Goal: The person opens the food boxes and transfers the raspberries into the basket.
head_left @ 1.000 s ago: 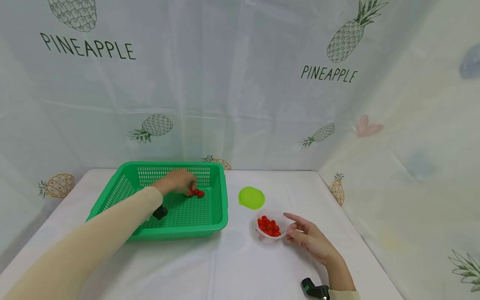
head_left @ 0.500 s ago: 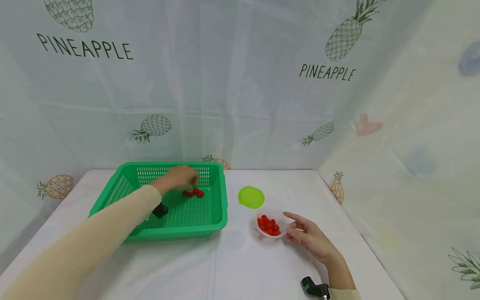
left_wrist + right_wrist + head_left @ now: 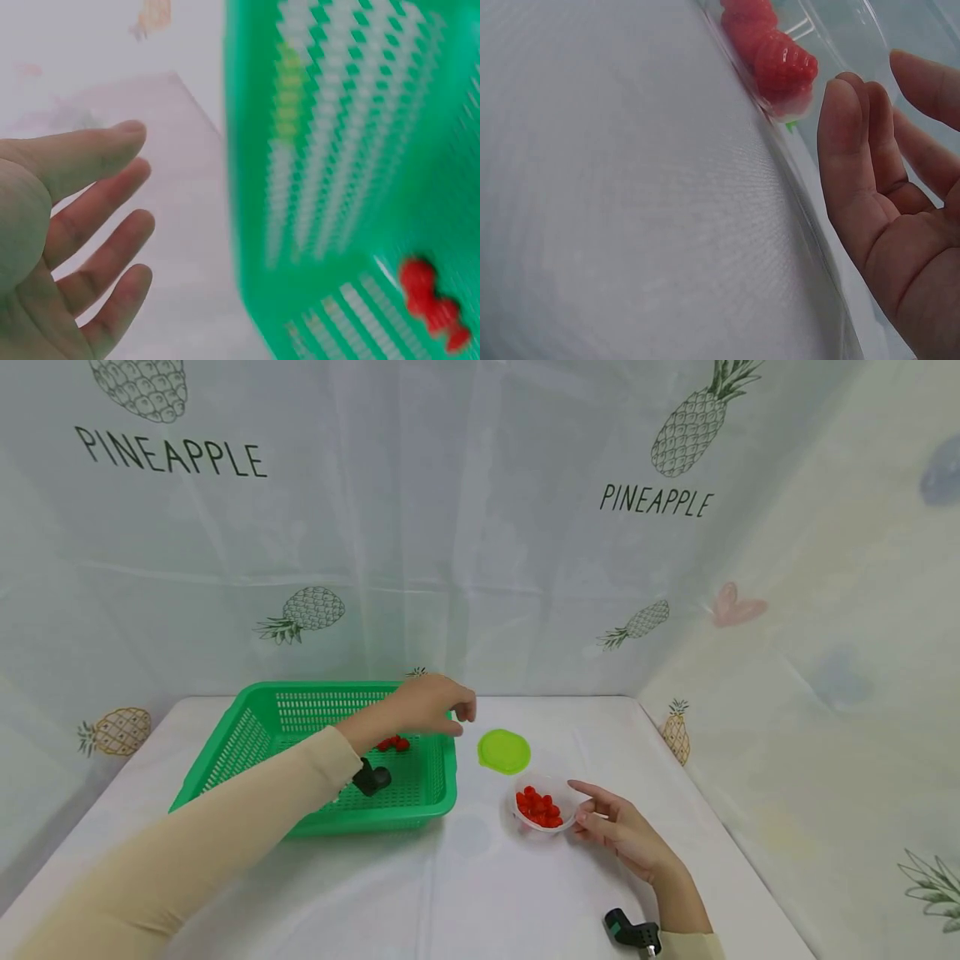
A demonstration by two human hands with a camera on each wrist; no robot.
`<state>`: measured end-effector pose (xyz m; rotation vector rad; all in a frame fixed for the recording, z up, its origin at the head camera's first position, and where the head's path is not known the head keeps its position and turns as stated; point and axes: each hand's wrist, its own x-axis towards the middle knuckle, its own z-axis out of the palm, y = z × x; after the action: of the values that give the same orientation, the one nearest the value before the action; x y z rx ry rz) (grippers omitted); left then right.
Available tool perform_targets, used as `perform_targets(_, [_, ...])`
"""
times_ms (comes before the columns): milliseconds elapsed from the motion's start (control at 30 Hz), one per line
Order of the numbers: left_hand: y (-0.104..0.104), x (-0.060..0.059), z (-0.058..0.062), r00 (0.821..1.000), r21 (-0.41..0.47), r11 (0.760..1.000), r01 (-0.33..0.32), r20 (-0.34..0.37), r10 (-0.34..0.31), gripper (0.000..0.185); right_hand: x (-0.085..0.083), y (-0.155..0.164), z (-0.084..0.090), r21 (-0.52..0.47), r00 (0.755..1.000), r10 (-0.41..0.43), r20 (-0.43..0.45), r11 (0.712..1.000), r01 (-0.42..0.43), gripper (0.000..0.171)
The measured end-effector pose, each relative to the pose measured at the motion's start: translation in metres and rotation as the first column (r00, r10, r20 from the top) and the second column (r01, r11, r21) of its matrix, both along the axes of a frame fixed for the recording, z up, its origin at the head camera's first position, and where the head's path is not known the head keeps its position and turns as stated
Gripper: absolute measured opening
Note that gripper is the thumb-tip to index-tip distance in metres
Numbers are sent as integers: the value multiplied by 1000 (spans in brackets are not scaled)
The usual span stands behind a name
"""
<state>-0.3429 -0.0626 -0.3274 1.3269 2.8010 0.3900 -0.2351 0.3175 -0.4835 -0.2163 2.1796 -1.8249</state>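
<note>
In the head view my left hand [image 3: 431, 703] hangs over the far right rim of a green perforated basket [image 3: 405, 817]. Its fingers are spread and relaxed, with nothing visible between them in the left wrist view. Several red raspberries [image 3: 420, 279] lie inside the basket, partly hidden under the left arm in the head view. A clear plastic bowl [image 3: 525, 827] on the white table holds more raspberries [image 3: 786, 64]. My right hand [image 3: 618, 835] rests at the bowl's right side, thumb and forefinger at its rim, fingers loosely bent.
A lime green round lid [image 3: 504, 752] lies on the table [image 3: 480, 902] behind the bowl, right of the basket. Black wrist devices sit on the left wrist [image 3: 369, 778] and on the right wrist [image 3: 633, 931]. A printed curtain [image 3: 480, 527] hangs behind the table.
My left hand has lifted from the raspberries in the basket and moved right to the basket's far right rim. The right hand and the bowl stay in place.
</note>
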Motion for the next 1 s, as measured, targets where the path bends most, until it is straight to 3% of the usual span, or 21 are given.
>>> perform_targets(133, [37,12,-5,996,-16,996,84,31,-83,20,0,2,-1,-1,1000,-4,2,1000,4,67])
perform_targets(267, [69,23,-12,991,-46,995,92,99,-87,24,0,3,-1,-5,1000,-4,-1,1000,4,67])
perform_targets(400, [92,28,-21,989,-100,990,104,120,-91,25,-1,4,-2,-10,1000,-2,-3,1000,2,66])
perform_targets(767, [120,26,-51,989,-175,978,116,110,-98,28,-1,3,1,-14,1000,9,-20,1000,-9,65])
perform_targets(1000, [125,25,-62,990,-184,979,90,124,-68,27,-1,3,-1,-15,1000,17,-24,1000,-18,65])
